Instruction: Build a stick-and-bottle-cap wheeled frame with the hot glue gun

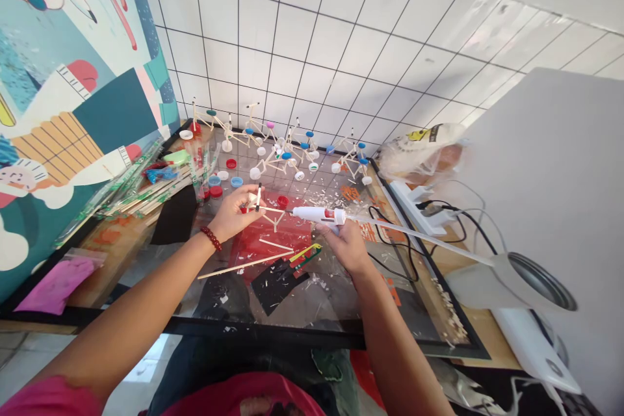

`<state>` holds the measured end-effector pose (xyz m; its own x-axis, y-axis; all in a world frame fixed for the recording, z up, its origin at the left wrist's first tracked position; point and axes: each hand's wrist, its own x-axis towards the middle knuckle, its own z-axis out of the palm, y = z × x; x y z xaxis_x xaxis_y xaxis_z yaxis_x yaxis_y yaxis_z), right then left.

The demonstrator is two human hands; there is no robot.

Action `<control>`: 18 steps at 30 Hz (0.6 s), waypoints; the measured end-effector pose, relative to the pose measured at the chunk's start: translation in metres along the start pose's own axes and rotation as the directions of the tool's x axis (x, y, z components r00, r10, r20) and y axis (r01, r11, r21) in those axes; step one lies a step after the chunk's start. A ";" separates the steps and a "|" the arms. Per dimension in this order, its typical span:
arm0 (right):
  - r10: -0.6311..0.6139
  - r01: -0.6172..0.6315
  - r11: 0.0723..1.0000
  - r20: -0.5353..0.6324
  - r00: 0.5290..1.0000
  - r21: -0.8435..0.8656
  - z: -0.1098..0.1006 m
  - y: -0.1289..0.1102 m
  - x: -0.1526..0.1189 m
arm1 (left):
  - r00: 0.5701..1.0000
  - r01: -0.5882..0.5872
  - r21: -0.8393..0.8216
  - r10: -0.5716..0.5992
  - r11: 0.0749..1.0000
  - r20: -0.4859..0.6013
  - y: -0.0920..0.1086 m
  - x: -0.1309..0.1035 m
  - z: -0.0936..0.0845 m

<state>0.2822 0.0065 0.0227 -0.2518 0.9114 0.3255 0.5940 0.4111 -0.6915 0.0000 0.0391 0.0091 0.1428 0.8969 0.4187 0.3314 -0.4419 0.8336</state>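
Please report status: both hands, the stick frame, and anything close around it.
Left hand grips stick frame. Right hand holds glue gun, nozzle at the frame. Loose sticks and bottle caps lie close by.

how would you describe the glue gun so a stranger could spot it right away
On the glass-topped table, look at the person's right hand. It holds the glue gun, a white barrel with a long clear glue stick trailing right, unlike the thin wooden sticks lying nearby.

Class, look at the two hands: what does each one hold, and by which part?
The left hand pinches a small stick frame at its left end. The right hand grips a white glue gun around its body, nozzle against the frame.
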 end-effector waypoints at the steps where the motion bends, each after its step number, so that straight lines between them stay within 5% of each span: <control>1: 0.001 -0.001 1.000 -0.001 1.000 -0.007 0.000 0.000 0.000 | 1.000 0.001 0.001 -0.001 1.000 0.001 0.000 0.000 0.000; 18: -0.028 0.027 0.999 -0.033 0.999 -0.037 -0.001 -0.002 0.002 | 1.000 0.006 -0.002 -0.006 1.000 -0.007 -0.002 0.000 0.001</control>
<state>0.2814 0.0070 0.0258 -0.2429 0.8984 0.3659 0.6151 0.4343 -0.6581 0.0005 0.0404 0.0067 0.1346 0.8994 0.4159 0.3308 -0.4364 0.8367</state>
